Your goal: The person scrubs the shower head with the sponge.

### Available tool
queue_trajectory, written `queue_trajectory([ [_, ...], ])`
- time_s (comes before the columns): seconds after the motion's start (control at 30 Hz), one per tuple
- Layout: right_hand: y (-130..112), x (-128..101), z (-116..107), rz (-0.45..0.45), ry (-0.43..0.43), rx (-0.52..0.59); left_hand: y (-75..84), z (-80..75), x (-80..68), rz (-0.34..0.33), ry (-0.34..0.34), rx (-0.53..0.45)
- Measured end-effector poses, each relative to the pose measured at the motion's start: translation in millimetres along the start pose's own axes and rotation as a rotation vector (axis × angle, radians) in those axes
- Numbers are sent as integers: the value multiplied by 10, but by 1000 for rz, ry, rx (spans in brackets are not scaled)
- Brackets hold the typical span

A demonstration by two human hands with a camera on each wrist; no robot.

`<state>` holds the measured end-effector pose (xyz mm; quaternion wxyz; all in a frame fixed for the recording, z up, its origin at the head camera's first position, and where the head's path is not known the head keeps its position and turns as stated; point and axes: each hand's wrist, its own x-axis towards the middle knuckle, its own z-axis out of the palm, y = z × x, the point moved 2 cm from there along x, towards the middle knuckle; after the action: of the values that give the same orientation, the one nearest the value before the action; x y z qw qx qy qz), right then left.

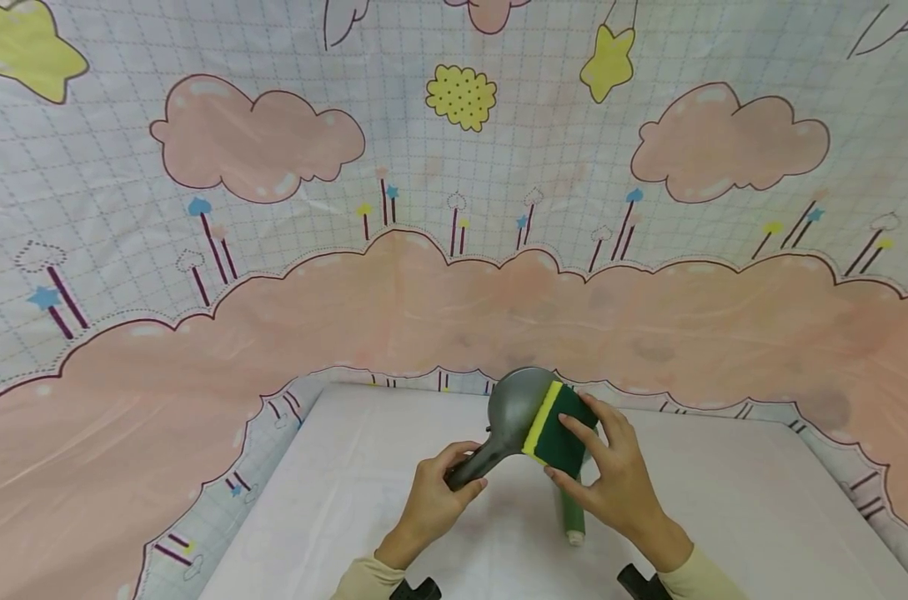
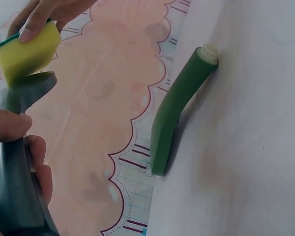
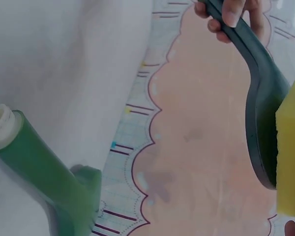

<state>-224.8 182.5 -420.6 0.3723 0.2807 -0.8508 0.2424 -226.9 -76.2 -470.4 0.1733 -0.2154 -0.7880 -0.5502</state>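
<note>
A dark grey handheld shower head (image 1: pixel 521 404) is held up over the table, its round head at the top. My left hand (image 1: pixel 440 492) grips it by the handle. In my right hand (image 1: pixel 620 467) is a yellow and green scouring sponge (image 1: pixel 569 429), pinched between thumb and fingers on the green side. The sponge's yellow side (image 3: pixel 290 152) lies against the face of the shower head, as the right wrist view shows. Under the right hand, a green tube-like handle (image 2: pixel 179 108) with a pale, stubby end lies on the table; the sponge and hand partly hide it in the head view.
A white tabletop (image 1: pixel 363 433) spreads beneath both hands. Behind and around it hangs a patterned cloth (image 1: pixel 499 308) with pink clouds and yellow stars. Dark wrist-camera mounts (image 1: pixel 416 590) show at the bottom edge.
</note>
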Motion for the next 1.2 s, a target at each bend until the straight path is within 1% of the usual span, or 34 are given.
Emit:
queue_trajectory([
  [0.1,-12,-3,12,-10,-1,1,-10,0,-2,9,5,9],
  [0.3,9,21,-8,-4,8,10,-1,-2,-1,7,13,16],
  [0.5,90,46,-19,34,14,20,-29,3,21,57,17,45],
  [0.57,119,47,-7,45,11,22,-40,1,34,64,16,56],
  [0.77,185,52,29,74,16,27,-55,-7,50,41,7,71],
  [0.97,225,70,46,94,41,29,-91,3,50,63,34,95],
  [1.07,220,85,54,112,36,29,-94,-1,50,76,51,108],
  [1.2,196,107,63,131,25,24,-87,-15,56,75,63,109],
])
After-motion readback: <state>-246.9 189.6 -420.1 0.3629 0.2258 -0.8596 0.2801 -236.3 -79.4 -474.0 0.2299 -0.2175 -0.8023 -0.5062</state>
